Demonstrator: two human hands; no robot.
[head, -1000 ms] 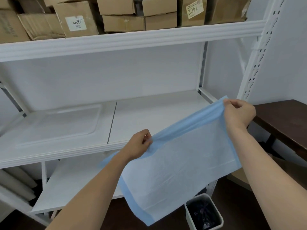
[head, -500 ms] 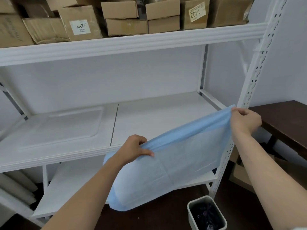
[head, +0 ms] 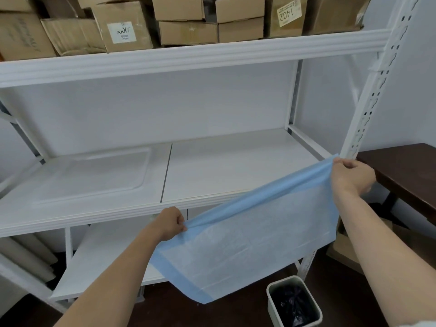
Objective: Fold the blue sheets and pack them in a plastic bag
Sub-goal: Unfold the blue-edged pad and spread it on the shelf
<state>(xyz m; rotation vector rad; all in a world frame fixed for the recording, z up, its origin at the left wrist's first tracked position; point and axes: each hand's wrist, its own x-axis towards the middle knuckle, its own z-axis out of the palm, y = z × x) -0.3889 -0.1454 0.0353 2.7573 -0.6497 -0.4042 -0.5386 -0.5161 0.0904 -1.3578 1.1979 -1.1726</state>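
- Blue sheet is hanging in mid-air across the centre and lower right of the frame, in front of the white shelf unit, touching no surface.
- Left hand is pinching the sheet's top edge at its left corner, fingers curled tight around the gathered fabric, just below the front lip of the middle shelf.
- Right hand is gripping the opposite top corner at right of frame, higher than the left hand, fingers clenched on the fabric, beside the perforated upright post.
- Top edge is running taut on a diagonal, rising from lower left to upper right; the sheet is looking doubled along that edge, with a darker blue border showing at the left and bottom sides.
- Sheet's lowest corner is dangling above the dark floor, just left of a small white bin with a black liner, at bottom right.
- Cardboard boxes are sitting along the top shelf, upper part of frame; one is carrying an upside-down label reading 1402.
- A dark wooden counter is standing at far right, behind the right hand.
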